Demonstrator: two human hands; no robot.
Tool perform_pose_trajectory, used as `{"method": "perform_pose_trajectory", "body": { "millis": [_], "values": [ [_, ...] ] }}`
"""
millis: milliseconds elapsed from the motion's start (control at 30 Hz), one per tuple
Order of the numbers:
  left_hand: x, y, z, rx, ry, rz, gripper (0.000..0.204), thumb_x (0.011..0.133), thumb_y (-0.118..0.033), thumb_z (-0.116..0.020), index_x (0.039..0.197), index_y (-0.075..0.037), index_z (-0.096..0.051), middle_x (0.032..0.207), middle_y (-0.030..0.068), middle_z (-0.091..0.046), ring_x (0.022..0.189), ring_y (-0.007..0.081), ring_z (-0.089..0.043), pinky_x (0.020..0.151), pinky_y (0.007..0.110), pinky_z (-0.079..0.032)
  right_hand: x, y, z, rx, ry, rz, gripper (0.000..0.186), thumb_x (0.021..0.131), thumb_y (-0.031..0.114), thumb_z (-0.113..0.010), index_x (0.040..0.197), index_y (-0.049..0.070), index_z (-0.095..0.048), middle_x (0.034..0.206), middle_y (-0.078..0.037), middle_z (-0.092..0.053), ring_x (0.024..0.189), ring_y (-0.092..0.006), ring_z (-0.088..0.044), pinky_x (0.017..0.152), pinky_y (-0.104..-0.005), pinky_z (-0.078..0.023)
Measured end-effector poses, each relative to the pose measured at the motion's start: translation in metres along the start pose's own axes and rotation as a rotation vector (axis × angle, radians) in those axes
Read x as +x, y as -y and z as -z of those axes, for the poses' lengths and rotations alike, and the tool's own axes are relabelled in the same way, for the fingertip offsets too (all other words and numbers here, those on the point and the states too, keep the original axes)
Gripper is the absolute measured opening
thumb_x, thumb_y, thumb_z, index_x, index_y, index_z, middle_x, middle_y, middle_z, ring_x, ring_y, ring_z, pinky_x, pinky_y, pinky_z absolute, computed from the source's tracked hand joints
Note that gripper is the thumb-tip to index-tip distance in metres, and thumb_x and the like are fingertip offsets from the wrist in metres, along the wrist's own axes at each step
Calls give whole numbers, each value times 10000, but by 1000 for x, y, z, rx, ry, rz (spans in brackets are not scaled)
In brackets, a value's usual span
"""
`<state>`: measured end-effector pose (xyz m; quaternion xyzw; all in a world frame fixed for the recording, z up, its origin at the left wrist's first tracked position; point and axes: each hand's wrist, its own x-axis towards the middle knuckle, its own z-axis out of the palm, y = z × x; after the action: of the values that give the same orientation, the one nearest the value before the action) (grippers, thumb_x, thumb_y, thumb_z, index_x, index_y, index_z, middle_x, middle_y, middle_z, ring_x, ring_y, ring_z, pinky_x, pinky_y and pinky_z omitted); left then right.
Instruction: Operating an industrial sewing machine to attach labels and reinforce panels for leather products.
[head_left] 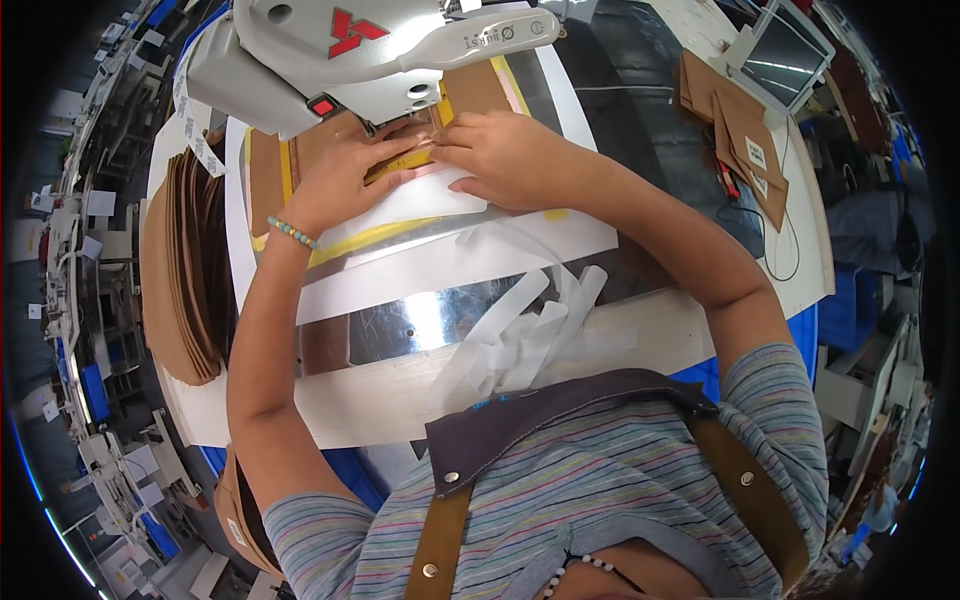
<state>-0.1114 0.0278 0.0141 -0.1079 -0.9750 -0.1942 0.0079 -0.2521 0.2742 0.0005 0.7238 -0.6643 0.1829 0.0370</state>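
Observation:
A white sewing machine head (300,60) reaches over a flat template with white sheets (460,250), yellow tape edging (385,235) and brown panels. Just below the needle area, my left hand (340,172) lies on the template, fingers spread and thumb pointing right. From the other side my right hand (515,155) rests with its fingertips on the same spot, thumb held apart from the fingers. Between the two hands runs a yellow strip (405,162) with a pinkish edge. The machine head partly hides the template's far side, and my fingers cover some of the strip.
A tangle of white translucent tape (520,335) lies near the table's front edge. At left stands a stack of brown panels (180,270). On the right are more brown pieces (735,135), a screen (780,50) and a red-handled tool (725,178). A printed tape (200,145) hangs beside the machine.

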Motion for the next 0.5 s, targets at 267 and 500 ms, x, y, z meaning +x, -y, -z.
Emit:
{"method": "perform_pose_trajectory", "body": {
  "millis": [267,500],
  "values": [
    [7,16,-15,106,-120,33,431,1015,-342,-681,1420,-195,-706,1269,239,-691,1185,390,-609,1056,477,-489,-25,-9,31,68,55,-90,356,969,240,-725,1261,38,-719,1389,-137,-663,1319,-300,-583,1120,-436,-469],
    [-17,35,-15,-103,-251,204,341,1035,-223,-659,1325,-59,-733,1347,192,-650,1247,365,-604,1110,423,-458,-69,-13,55,33,-39,-13,280,1008,259,-676,1175,49,-754,1353,-152,-676,1319,-305,-592,1072,-459,-494]
  ]
}}
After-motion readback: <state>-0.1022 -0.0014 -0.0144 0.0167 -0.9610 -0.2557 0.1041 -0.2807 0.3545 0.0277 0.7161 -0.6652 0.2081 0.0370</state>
